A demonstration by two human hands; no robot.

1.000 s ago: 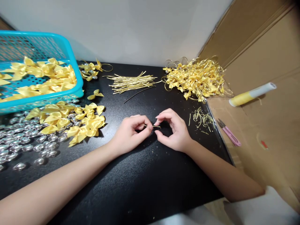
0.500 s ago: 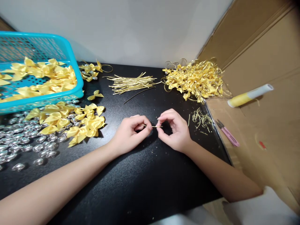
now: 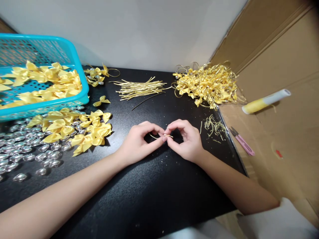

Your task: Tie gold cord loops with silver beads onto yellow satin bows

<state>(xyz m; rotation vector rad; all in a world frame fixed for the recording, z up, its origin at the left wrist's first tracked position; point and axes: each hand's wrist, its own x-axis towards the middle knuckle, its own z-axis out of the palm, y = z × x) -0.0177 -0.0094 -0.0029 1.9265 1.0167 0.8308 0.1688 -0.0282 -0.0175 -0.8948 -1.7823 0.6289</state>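
Note:
Between my hands, over the middle of the black table (image 3: 119, 205), is a thin gold cord (image 3: 155, 136). My left hand (image 3: 141, 141) pinches it between thumb and forefinger, and part of it bows inside that hand's curl. Close against those fingertips, my right hand (image 3: 184, 138) pinches the cord too, with a short end showing within its fingers. The exact spot where the fingertips meet hides part of the cord. Beyond my hands lies a bundle of cut gold cords (image 3: 142, 88), with one loose dark strand below it.
On the left, a blue basket (image 3: 84, 84) holds yellow ribbon bows; more yellow bows (image 3: 93, 131) lie beside silver beads (image 3: 53, 155). At the back right is a heap of bows with gold loops (image 3: 209, 84). Cord scraps (image 3: 214, 127), pink-handled snips (image 3: 241, 141) and a yellow-white tube (image 3: 266, 101) lie right.
My left hand's fingertips have moved right, up to my right hand's fingertips. The cord, straight between the hands before, now bows inside my left hand.

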